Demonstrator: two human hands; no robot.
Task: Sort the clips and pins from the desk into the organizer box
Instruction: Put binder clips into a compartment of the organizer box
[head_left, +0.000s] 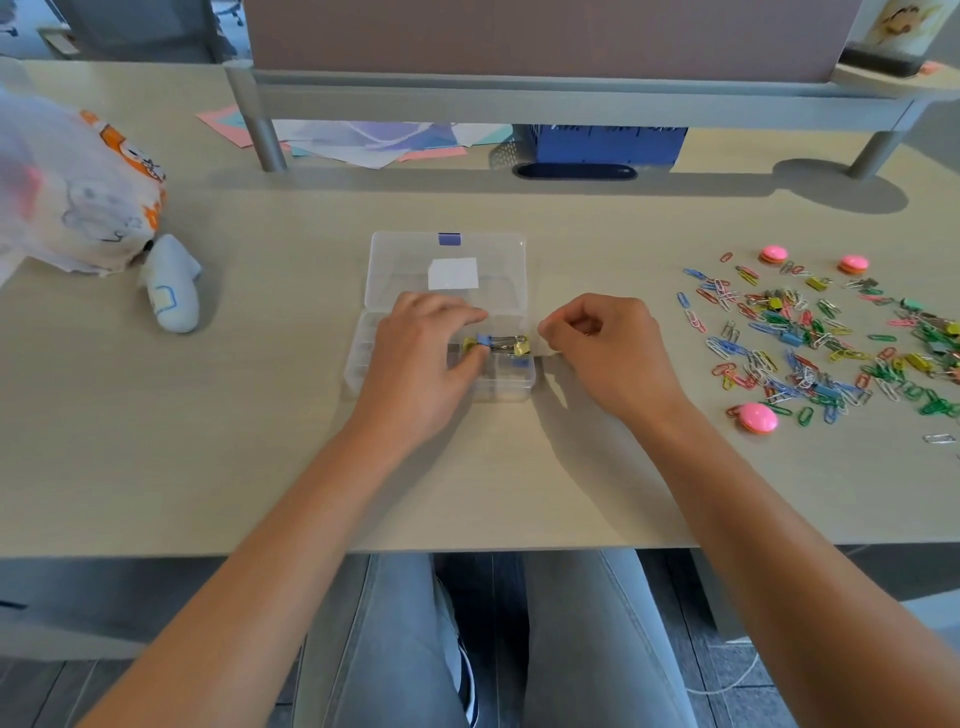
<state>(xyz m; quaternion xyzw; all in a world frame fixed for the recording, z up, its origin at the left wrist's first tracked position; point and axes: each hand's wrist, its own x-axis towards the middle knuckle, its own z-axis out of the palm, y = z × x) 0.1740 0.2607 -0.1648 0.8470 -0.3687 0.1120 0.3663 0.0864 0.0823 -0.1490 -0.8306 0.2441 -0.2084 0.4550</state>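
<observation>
The organizer box (447, 312) sits open in the middle of the surface (260, 441). The left hand (415, 353) pinches binder clips (498, 344) into one slot. The right hand (605, 343), curled and seemingly empty, waits beside it. The clip pile (821, 338) lies well apart.

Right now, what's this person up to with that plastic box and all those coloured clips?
A person is sorting clips into a clear organizer box on the desk. The left hand reaches into the box, fingers on a few binder clips in one compartment. The right hand sits curled just beside the box; whether it holds anything can't be seen. Most of the job is left: a big pile of clips and three pink round pieces lie on the desk to the right.
</observation>
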